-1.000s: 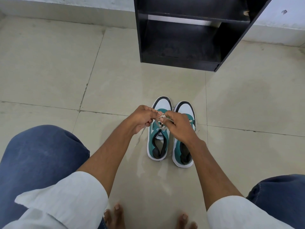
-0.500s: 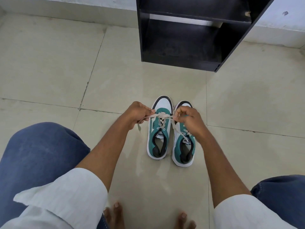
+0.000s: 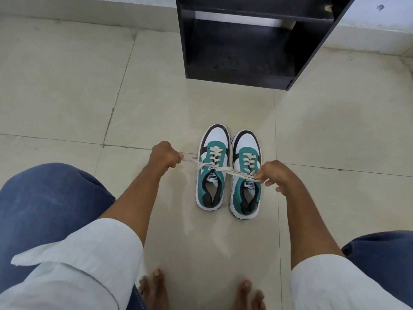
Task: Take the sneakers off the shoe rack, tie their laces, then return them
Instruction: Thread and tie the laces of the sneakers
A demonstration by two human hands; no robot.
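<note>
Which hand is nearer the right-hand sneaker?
The right hand: it sits at that sneaker's outer edge, pinching a lace end. The left hand is left of the other sneaker, holding the other end.

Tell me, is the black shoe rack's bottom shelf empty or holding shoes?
Empty: the shoe rack shows bare shelf; both sneakers sit on the floor.

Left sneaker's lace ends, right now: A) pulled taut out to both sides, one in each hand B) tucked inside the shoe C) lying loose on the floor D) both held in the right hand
A: the left hand and the right hand each grip one end of the lace, stretched out sideways from the left sneaker.
</note>
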